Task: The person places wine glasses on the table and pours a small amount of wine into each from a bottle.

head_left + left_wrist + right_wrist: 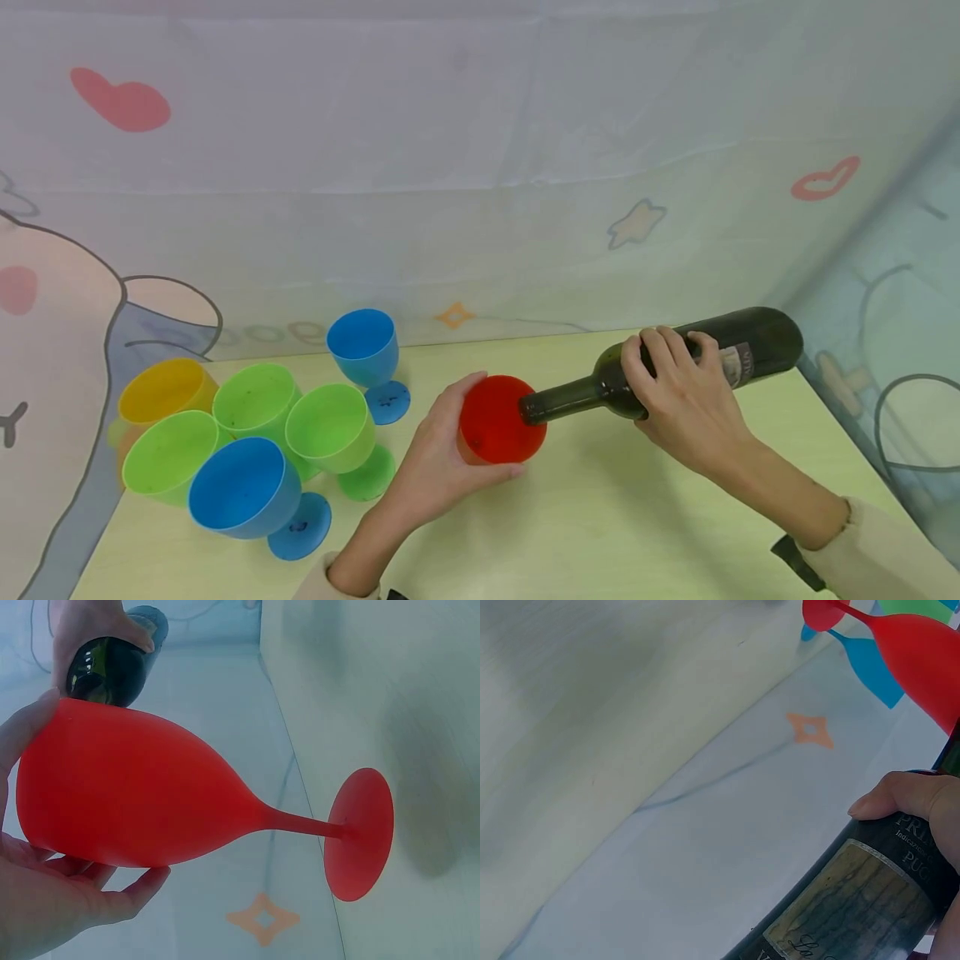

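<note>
My left hand (442, 458) grips the bowl of a red plastic goblet (498, 429), thumb on the near side and fingers around the far side. In the left wrist view the red goblet (142, 787) shows its whole stem and round foot, held above the tabletop. My right hand (686, 396) holds a dark green wine bottle (765, 337) around its body. The bottle lies tilted, its neck pointing left and its mouth over the goblet's rim. A printed label on the bottle (847, 907) shows below my thumb in the right wrist view.
To the left stand several goblets: a yellow one (168, 392), green ones such as the nearest (330, 429), a blue one (247, 487) in front and another blue one (363, 346) behind. A printed cloth (480, 167) hangs behind the pale table (585, 533).
</note>
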Demonstrator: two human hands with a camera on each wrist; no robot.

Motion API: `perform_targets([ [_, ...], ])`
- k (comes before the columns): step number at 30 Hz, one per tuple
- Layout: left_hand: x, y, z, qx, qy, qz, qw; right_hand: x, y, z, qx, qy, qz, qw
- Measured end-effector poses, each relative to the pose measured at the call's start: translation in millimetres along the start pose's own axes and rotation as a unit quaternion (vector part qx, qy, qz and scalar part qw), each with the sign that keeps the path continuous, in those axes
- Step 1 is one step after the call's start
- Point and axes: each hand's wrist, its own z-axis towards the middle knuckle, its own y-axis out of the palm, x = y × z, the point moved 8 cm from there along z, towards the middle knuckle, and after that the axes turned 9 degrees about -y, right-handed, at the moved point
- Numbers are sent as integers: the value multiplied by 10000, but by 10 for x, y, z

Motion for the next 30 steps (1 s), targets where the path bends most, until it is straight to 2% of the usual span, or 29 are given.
perform_targets([
  [30, -9, 22, 5, -35, 36, 92, 9999, 16, -71, 50, -134, -294, -130, 9994],
])
